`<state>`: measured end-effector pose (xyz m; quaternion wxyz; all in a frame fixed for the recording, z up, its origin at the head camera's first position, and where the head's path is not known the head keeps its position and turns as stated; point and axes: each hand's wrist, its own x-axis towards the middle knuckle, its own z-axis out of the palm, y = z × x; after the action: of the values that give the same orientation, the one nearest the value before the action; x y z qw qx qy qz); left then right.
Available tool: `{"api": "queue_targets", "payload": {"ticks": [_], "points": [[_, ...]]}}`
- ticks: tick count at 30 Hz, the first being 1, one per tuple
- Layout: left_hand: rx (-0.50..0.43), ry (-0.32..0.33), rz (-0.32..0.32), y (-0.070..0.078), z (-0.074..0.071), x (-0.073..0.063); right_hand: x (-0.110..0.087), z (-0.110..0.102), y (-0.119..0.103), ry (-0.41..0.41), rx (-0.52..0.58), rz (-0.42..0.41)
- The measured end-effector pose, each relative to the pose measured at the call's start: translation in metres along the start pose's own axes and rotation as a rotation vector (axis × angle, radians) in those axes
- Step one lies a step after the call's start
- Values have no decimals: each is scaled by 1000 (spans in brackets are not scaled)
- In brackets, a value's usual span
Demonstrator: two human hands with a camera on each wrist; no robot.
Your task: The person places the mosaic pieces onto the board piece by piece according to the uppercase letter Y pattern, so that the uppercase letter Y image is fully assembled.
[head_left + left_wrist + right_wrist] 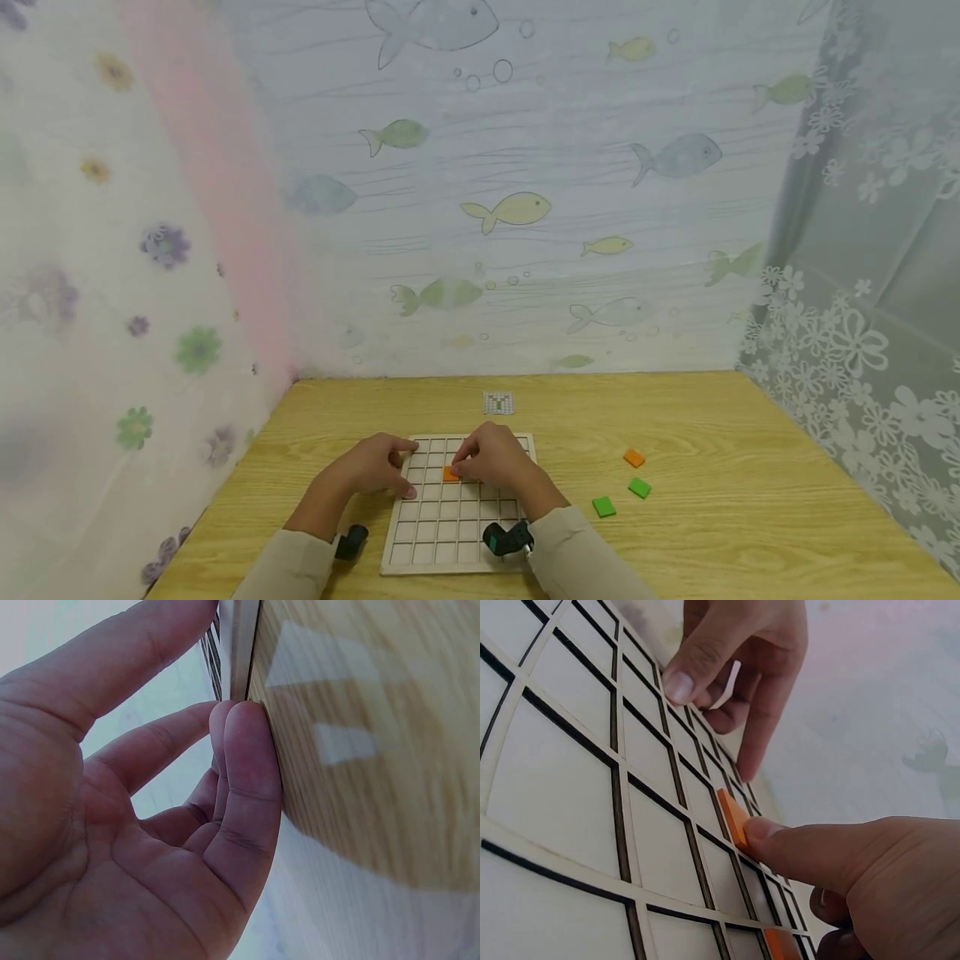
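Note:
A pale wooden grid board [426,531] lies on the table in front of me. My left hand [365,465] holds its left side, the thumb over the top face and the curled fingertips against the edge in the left wrist view. My right hand [495,458] pinches a square orange tile [451,474] over a cell in the upper part of the grid. In the right wrist view that tile stands slightly tilted, its edge at the thumb tip. A second orange tile [781,943] shows in the grid there, partly behind the right fingers; the hand hides it in the head view.
Right of the board lie one loose orange tile [633,457] and two green tiles, the nearer green tile [603,507] close to the right forearm. A small card with a printed grid pattern [498,403] lies behind the board. Patterned curtains [525,250] surround the wooden table [720,500].

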<state>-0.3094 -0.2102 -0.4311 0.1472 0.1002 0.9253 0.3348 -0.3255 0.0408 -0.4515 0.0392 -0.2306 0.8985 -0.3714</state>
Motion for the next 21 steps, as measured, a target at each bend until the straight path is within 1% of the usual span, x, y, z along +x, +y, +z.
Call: {"api": "queue_targets", "payload": {"ticks": [9, 15, 18, 21], "points": [[9, 1, -2, 0, 0, 1, 0, 1, 0, 8, -17, -6], [16, -4, -9, -1, -2, 1, 2, 0, 2, -1, 18, 8], [11, -4, -4, 0, -2, 1, 1, -3, 0, 4, 26, 21], [-2, -7, -3, 0, -1, 0, -1, -8, -2, 11, -2, 13]]}}
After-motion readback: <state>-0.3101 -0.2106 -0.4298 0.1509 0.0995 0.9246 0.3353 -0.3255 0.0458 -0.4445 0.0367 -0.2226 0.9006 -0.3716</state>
